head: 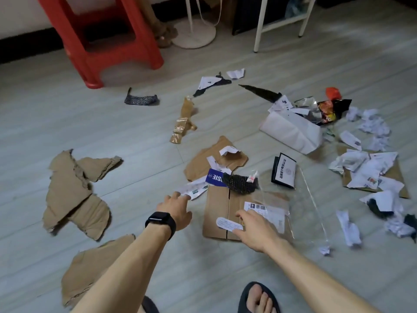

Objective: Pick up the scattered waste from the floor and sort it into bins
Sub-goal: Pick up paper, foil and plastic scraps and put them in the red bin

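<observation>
I am in a room of a home, a plain lived-in one: the pale, wood-look plank floor (67, 123) runs up to a white wall with a dark skirting board (22, 45). A red plastic stool (101, 37) stands by that wall, near a round white pedestal base (194, 35) like a standing fan's and the thin white legs of a table (260, 26). My bare foot is in a dark house slipper (244, 297).

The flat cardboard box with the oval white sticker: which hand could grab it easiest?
Probably the right hand: it is spread over the flat cardboard box, fingertips by the oval white sticker. The left hand reaches toward the printed paper slip beside the box.
</observation>
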The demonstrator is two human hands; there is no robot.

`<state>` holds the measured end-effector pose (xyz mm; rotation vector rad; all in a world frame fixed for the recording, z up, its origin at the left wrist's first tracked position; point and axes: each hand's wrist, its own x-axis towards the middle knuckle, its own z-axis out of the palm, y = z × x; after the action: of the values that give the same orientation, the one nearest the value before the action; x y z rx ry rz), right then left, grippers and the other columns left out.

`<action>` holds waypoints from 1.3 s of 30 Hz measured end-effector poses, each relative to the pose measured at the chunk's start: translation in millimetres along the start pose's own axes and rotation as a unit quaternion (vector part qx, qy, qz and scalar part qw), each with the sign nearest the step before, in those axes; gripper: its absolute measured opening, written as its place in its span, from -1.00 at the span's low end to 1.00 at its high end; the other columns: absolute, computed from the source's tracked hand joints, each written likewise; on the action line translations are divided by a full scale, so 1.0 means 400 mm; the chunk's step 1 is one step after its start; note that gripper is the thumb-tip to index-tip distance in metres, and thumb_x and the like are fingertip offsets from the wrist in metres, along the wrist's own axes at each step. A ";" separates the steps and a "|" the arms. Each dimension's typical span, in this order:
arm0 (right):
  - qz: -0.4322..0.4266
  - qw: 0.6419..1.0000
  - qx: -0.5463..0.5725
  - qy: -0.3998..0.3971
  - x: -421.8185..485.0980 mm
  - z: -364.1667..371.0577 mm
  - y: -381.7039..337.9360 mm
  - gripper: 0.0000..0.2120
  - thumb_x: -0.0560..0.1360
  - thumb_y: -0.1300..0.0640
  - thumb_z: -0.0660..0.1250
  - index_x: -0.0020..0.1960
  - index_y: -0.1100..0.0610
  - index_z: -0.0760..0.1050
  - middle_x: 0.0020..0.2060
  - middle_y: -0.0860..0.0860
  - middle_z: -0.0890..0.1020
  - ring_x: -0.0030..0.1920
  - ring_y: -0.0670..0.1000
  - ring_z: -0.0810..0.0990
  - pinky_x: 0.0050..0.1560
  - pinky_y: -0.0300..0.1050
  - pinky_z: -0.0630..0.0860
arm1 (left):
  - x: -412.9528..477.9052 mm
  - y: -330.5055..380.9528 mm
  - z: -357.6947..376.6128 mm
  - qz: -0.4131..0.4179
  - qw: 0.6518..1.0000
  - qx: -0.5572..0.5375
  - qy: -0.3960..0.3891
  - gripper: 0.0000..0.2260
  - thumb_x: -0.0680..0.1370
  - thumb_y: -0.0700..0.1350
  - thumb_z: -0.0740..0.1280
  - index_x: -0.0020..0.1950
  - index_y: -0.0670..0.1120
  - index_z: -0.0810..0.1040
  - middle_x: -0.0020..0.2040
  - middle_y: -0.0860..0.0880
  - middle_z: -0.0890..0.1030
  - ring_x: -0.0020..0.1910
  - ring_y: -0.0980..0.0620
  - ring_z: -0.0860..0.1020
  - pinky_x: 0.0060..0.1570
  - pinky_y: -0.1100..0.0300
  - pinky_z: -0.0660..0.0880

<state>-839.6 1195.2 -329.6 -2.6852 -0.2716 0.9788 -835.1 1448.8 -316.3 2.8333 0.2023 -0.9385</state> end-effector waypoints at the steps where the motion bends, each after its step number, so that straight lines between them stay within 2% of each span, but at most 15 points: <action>1: -0.005 1.000 -0.004 0.008 0.022 0.013 -0.005 -0.51 0.54 -0.18 0.28 0.42 -0.07 0.32 0.31 -0.04 0.44 0.30 0.07 0.46 0.23 0.04 0.47 | 0.030 0.002 0.000 -0.003 1.000 -0.002 0.012 -0.50 0.58 0.09 0.26 0.52 0.07 0.28 0.50 -0.06 0.29 0.40 -0.15 0.34 0.26 -0.04 0.44; 4: -0.021 0.999 -0.024 0.025 0.089 0.057 -0.015 -0.57 0.52 -0.18 0.33 0.31 -0.04 0.36 0.25 -0.03 0.40 0.26 0.08 0.42 0.19 0.06 0.49 | 0.137 0.018 0.011 -0.001 0.998 -0.028 0.048 -0.48 0.59 0.08 0.27 0.52 0.04 0.25 0.53 -0.09 0.23 0.42 -0.19 0.31 0.28 -0.06 0.41; 7: -0.032 0.997 -0.060 0.040 0.103 0.103 -0.017 -0.64 0.52 -0.04 0.37 0.25 0.02 0.37 0.22 -0.01 0.36 0.21 0.10 0.39 0.13 0.08 0.50 | 0.197 0.034 0.039 0.002 0.996 -0.057 0.074 -0.45 0.60 0.08 0.28 0.54 0.06 0.17 0.54 -0.08 0.23 0.43 -0.20 0.31 0.27 -0.08 0.41; 13: -0.023 0.997 -0.012 0.072 0.101 0.137 0.000 -0.76 0.54 0.02 0.35 0.10 0.05 0.35 0.08 0.02 0.56 0.10 0.12 0.47 0.06 0.05 0.43 | 0.207 0.004 0.139 -0.029 0.994 -0.020 0.106 -0.64 0.63 -0.02 0.21 0.41 -0.02 0.31 0.27 -0.08 0.45 0.22 -0.16 0.43 0.05 -0.01 0.42; 18: -0.040 0.997 0.069 0.016 0.089 0.123 0.016 -0.90 0.61 -0.01 0.26 0.09 -0.02 0.44 0.01 -0.02 0.64 0.04 0.09 0.55 -0.02 -0.01 0.48 | 0.136 -0.042 0.181 -0.015 0.996 -0.013 0.083 -0.78 0.60 0.00 0.22 0.24 0.02 0.41 0.12 -0.04 0.55 0.09 -0.12 0.51 -0.06 0.06 0.38; 21: -0.071 0.989 0.102 0.079 0.095 0.079 0.041 -0.85 0.62 -0.04 0.26 0.08 -0.02 0.55 0.08 -0.13 0.52 0.15 -0.03 0.46 0.15 -0.07 0.44 | 0.099 -0.097 0.157 -0.020 0.995 -0.034 0.095 -0.79 0.63 0.00 0.17 0.24 0.05 0.47 0.10 -0.03 0.56 0.09 -0.10 0.50 -0.04 0.06 0.40; 23: -0.075 0.980 0.082 0.163 0.116 0.035 0.062 -0.85 0.58 -0.05 0.33 0.03 0.00 0.61 0.19 -0.08 0.48 0.24 -0.01 0.39 0.22 -0.10 0.35 | 0.093 -0.120 0.118 -0.008 0.992 -0.055 0.115 -0.79 0.63 -0.02 0.16 0.20 0.04 0.51 0.07 -0.02 0.56 0.08 -0.09 0.50 -0.09 0.08 0.37; 25: -0.081 0.976 0.052 0.198 0.147 -0.004 0.083 -0.87 0.55 -0.05 0.37 -0.02 -0.01 0.63 0.36 -0.01 0.43 0.36 0.06 0.33 0.34 -0.04 0.31 | 0.103 -0.119 0.071 0.016 0.990 -0.075 0.118 -0.80 0.63 -0.02 0.18 0.18 0.02 0.54 0.09 -0.01 0.54 0.10 -0.08 0.48 -0.08 0.09 0.39; 28: -0.093 0.987 -0.008 0.134 0.192 -0.049 0.090 -0.88 0.55 -0.12 0.36 -0.03 -0.12 0.62 0.57 0.02 0.18 0.55 0.10 0.06 0.52 0.10 0.10 | 0.145 -0.081 -0.001 0.055 0.989 -0.062 0.119 -0.81 0.63 0.01 0.23 0.16 0.03 0.58 0.26 0.03 0.49 0.24 -0.04 0.43 0.09 0.06 0.46; 30: -0.091 0.992 -0.044 0.078 0.220 -0.054 0.088 -0.88 0.57 -0.14 0.32 0.00 -0.15 0.60 0.62 -0.03 0.02 0.60 0.10 -0.11 0.58 0.12 -0.06 | 0.191 -0.039 -0.036 0.090 0.989 0.000 0.117 -0.80 0.63 0.03 0.24 0.18 0.06 0.59 0.44 0.03 0.36 0.37 -0.03 0.35 0.24 0.04 0.42; 31: -0.088 0.993 -0.054 0.061 0.230 -0.047 0.087 -0.87 0.59 -0.14 0.28 0.02 -0.15 0.59 0.62 -0.04 0.02 0.61 0.10 -0.12 0.59 0.12 -0.08 | 0.214 -0.017 -0.045 0.111 0.987 0.040 0.111 -0.79 0.62 0.03 0.26 0.21 0.07 0.57 0.52 0.00 0.26 0.45 -0.05 0.27 0.33 0.02 0.36; 33: -0.089 0.992 -0.048 0.074 0.250 -0.021 0.092 -0.84 0.62 -0.10 0.24 0.05 -0.10 0.58 0.59 -0.02 0.18 0.61 0.14 -0.01 0.59 0.14 0.00 | 0.269 0.032 -0.056 0.159 0.975 0.117 0.106 -0.72 0.59 0.06 0.29 0.29 0.09 0.54 0.62 -0.05 0.04 0.57 -0.09 0.06 0.48 -0.05 0.15; 35: -0.123 0.979 -0.057 0.155 0.262 0.012 0.103 -0.91 0.58 0.02 0.36 -0.02 0.01 0.62 0.43 0.07 0.47 0.52 0.23 0.28 0.53 0.15 0.21 | 0.323 0.082 -0.053 0.200 0.957 0.183 0.108 -0.69 0.57 0.10 0.31 0.31 0.15 0.53 0.63 -0.05 -0.10 0.60 -0.09 -0.11 0.55 -0.12 -0.03; 37: -0.149 0.959 -0.064 0.231 0.265 0.028 0.102 -0.93 0.44 0.14 0.53 -0.16 0.07 0.64 0.18 0.12 0.67 0.31 0.26 0.55 0.38 0.16 0.41 | 0.363 0.113 -0.044 0.225 0.938 0.243 0.100 -0.67 0.57 0.10 0.30 0.34 0.18 0.51 0.63 -0.03 -0.14 0.60 -0.07 -0.16 0.54 -0.16 -0.12; 39: -0.149 0.954 -0.054 0.254 0.268 0.035 0.101 -0.90 0.38 0.18 0.58 -0.18 0.09 0.66 0.07 0.09 0.71 0.21 0.25 0.62 0.27 0.13 0.51 | 0.389 0.130 -0.030 0.230 0.931 0.268 0.089 -0.64 0.58 0.06 0.29 0.39 0.15 0.48 0.63 -0.03 -0.03 0.60 -0.06 -0.09 0.54 -0.16 -0.11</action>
<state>-764.4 1187.8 -416.9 -2.7639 -0.6072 0.1761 -695.4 1412.6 -395.0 3.2072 -0.7874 -0.7095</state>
